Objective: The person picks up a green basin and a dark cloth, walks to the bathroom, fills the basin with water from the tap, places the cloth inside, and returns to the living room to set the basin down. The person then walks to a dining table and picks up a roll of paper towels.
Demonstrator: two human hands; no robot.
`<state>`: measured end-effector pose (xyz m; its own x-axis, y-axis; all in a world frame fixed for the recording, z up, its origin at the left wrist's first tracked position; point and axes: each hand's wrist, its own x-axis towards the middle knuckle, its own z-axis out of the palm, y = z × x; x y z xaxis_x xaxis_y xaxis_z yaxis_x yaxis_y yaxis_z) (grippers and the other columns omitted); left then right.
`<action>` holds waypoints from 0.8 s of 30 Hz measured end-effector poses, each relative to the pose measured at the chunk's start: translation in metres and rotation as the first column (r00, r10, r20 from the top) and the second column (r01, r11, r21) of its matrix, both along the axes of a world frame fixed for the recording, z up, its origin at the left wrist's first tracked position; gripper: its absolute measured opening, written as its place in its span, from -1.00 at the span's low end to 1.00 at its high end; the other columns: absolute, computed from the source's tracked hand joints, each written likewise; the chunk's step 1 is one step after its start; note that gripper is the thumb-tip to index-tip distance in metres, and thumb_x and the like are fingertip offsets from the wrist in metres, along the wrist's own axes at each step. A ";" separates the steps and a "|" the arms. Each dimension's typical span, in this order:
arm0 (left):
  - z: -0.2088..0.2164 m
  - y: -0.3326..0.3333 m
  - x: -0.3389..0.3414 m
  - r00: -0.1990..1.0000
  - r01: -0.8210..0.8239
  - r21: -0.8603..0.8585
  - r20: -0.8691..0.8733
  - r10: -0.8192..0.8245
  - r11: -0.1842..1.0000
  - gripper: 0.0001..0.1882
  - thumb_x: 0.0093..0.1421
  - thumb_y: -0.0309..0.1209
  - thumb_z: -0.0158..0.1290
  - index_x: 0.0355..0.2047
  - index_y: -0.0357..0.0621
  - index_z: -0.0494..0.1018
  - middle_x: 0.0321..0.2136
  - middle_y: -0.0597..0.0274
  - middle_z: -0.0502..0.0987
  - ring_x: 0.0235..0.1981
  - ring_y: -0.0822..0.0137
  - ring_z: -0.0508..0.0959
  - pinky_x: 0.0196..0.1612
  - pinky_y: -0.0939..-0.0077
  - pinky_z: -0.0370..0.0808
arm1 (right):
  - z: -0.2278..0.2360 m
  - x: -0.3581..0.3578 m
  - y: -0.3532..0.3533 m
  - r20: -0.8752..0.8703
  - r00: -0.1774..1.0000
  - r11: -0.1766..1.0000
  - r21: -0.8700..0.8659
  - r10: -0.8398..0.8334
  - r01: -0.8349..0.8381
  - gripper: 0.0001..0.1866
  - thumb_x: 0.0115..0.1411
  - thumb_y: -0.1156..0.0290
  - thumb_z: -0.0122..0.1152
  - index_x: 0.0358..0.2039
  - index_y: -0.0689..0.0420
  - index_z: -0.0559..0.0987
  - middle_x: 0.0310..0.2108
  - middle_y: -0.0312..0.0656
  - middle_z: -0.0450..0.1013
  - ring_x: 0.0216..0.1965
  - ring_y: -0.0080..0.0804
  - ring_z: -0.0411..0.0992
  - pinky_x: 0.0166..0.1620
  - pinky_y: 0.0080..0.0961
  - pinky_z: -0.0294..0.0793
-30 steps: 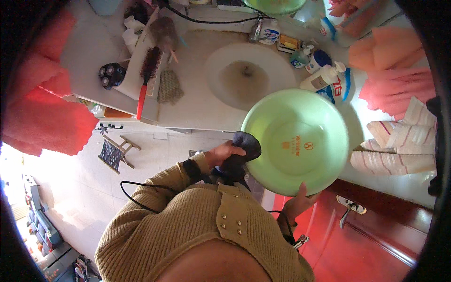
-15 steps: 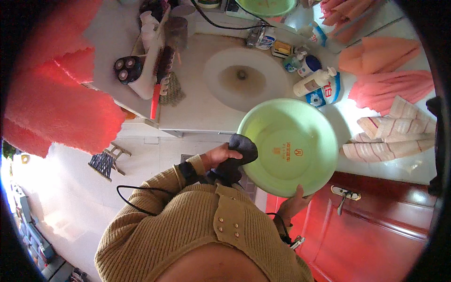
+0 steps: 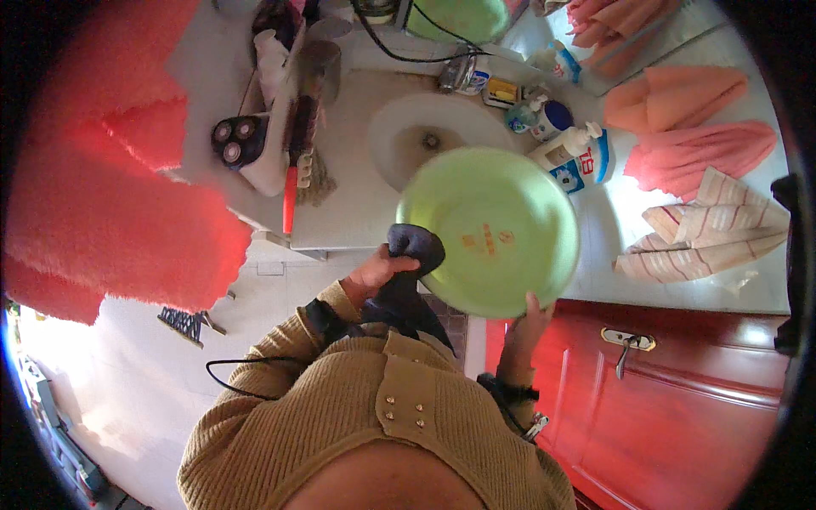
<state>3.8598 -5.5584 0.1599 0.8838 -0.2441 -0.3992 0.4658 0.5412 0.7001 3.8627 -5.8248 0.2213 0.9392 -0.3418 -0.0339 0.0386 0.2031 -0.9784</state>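
Note:
A light green plastic basin (image 3: pixel 501 272) with orange markings inside hangs over the front edge of the washbasin counter. Part of the white oval sink (image 3: pixel 387 140) is hidden behind it. My right hand (image 3: pixel 529 327) is closed on the basin's near right rim, thumb on the inner side. My left hand (image 3: pixel 374 274) grips a dark grey cloth (image 3: pixel 416 245) with a rounded, sock-like end. That end overlaps the basin's left rim, and more dark fabric droops below my fingers.
Bottles and a pump dispenser (image 3: pixel 571 144) crowd the sink's right side. Towels (image 3: pixel 701 157) hang at the right, above a red door (image 3: pixel 671 399) with a handle. At left are a large red towel (image 3: pixel 127 221), an electric shaver (image 3: pixel 238 140) and a red-handled hairbrush (image 3: pixel 290 200).
The green basin has moved left and farther over the sink, with my right hand on its rim. My left hand and the dark grey cloth have shifted slightly left and away from me.

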 end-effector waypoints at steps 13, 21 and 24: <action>-0.005 0.009 0.087 0.898 -0.440 0.203 0.074 0.435 0.875 -0.63 -0.05 -0.48 0.06 -0.17 -0.21 0.37 -0.34 0.24 0.47 -0.38 0.35 0.47 -0.32 0.47 0.44 | -0.117 0.201 0.029 -0.131 0.924 0.871 0.401 0.360 -0.283 -0.47 0.07 0.34 0.09 0.06 0.09 0.20 -0.03 -0.24 0.27 -0.04 -0.37 0.23 -0.02 -0.41 0.23; -0.006 -0.006 0.101 0.802 -0.590 0.239 0.064 0.594 0.771 -0.61 -0.06 -0.47 0.08 -0.17 -0.26 0.38 -0.32 0.21 0.48 -0.34 0.35 0.47 -0.28 0.45 0.44 | -0.108 0.226 -0.002 -0.313 0.909 0.808 -0.437 0.275 -0.395 -0.45 0.10 0.16 0.06 0.03 0.19 0.24 0.00 -0.06 0.24 0.03 -0.24 0.20 0.05 -0.34 0.17; -0.011 -0.009 0.096 0.780 -0.605 0.311 0.047 0.624 0.733 -0.62 -0.06 -0.49 0.07 -0.17 -0.28 0.38 -0.32 0.21 0.48 -0.35 0.35 0.48 -0.28 0.46 0.45 | -0.086 0.245 -0.010 0.031 0.972 0.649 -0.750 0.234 -0.132 -0.47 0.11 0.19 0.03 -0.01 0.29 0.27 -0.02 0.06 0.24 0.02 -0.08 0.21 0.06 -0.31 0.16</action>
